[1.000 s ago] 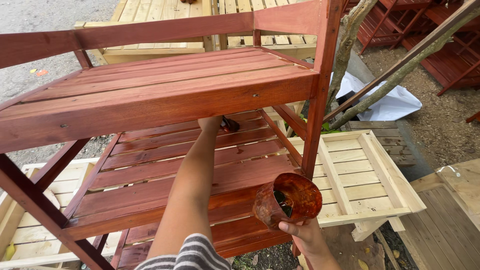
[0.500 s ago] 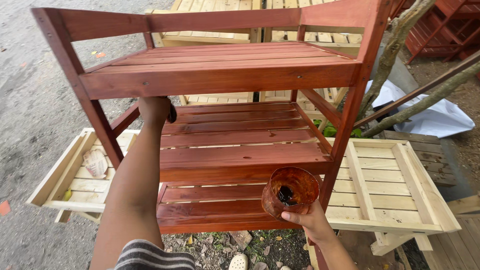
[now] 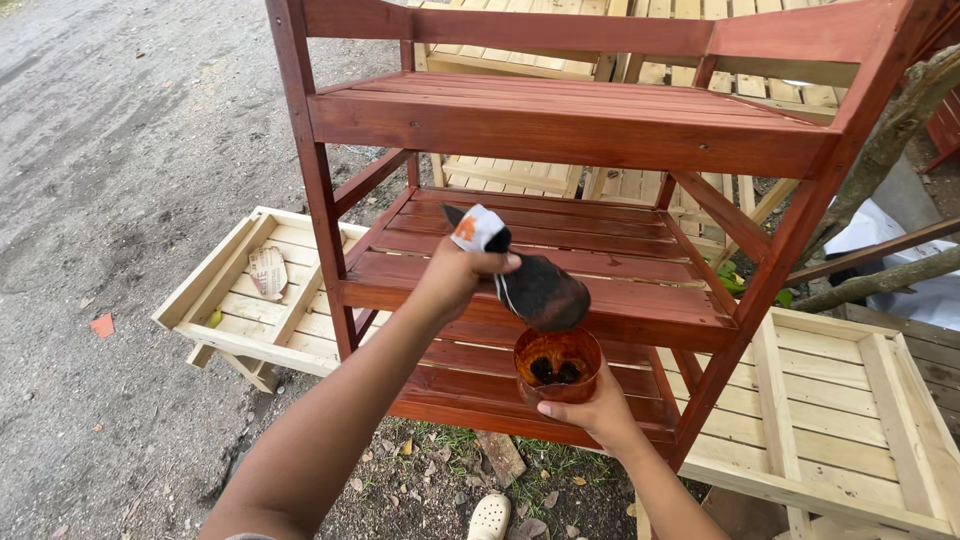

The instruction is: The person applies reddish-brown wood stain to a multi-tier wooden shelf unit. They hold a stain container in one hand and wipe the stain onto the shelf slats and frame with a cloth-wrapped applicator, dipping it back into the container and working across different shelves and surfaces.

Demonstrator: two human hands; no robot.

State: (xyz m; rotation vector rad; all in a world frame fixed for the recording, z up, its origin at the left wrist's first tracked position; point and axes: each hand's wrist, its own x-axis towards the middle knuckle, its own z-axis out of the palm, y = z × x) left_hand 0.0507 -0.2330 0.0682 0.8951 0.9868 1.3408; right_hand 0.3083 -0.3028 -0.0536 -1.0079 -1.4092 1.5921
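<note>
While left hand (image 3: pixel 455 280) grips stained brush (image 3: pixel 530 285) over cup (image 3: pixel 557 365) | right hand (image 3: pixel 590 412) fingers wrap cup | dip lightly, wipe excess, avoid drips on red shelf (image 3: pixel 560 290).

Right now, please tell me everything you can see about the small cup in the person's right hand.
The cup is a small round container, open at the top, and looks like translucent plastic stained red-brown all over. It stands nearly upright, with a dark liquid or residue at its bottom. The right hand grips it from below and from the side. The left hand holds a brush whose dark head points down at the rim; whether it touches the rim is unclear. The cup is held in front of the lower boards of the red-stained wooden shelf.
</note>
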